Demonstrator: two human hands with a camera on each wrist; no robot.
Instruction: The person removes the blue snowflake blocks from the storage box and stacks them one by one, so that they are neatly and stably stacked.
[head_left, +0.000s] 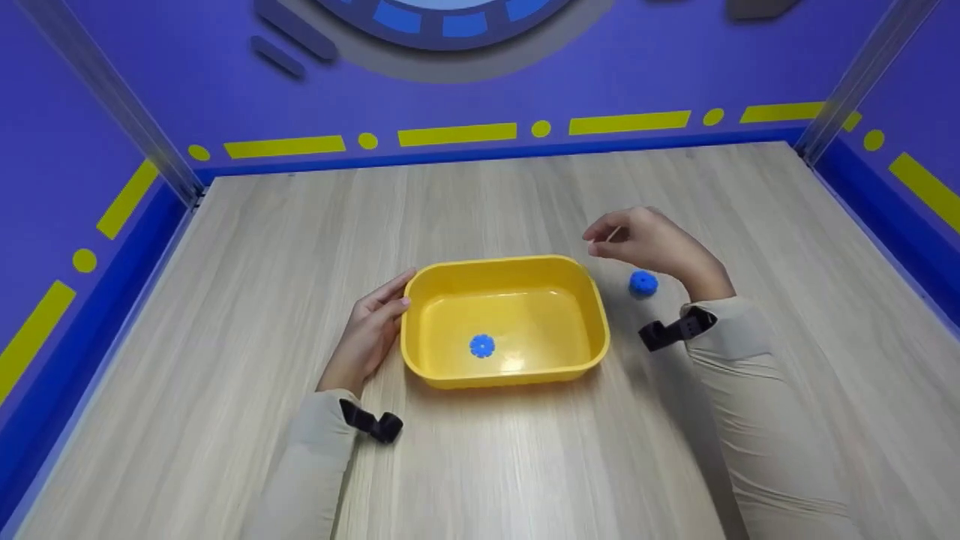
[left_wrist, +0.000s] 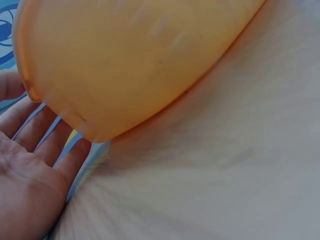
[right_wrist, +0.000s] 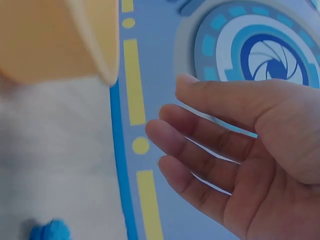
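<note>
A yellow plastic tub (head_left: 502, 376) sits on the table with a flat blue snowflake-shaped disc (head_left: 482, 346) on its floor. My left hand (head_left: 373, 328) touches the tub's left side, fingers fairly straight along the outer wall and thumb at the rim. In the left wrist view that hand (left_wrist: 32, 150) shows an open palm beside the tub wall (left_wrist: 125, 65). Beyond the tub's right corner, my right hand (head_left: 645, 240) hovers with loosely bent fingers. Nothing lies between its fingers (right_wrist: 172, 135) in the right wrist view. Just below it stands a small blue notched piece (head_left: 643, 283).
The wood-grain table (head_left: 225, 300) carries the tub and blue pieces. Blue-purple panels (head_left: 465, 97) with yellow marks enclose its back and sides. A black wrist camera (head_left: 679, 328) is strapped to each sleeve.
</note>
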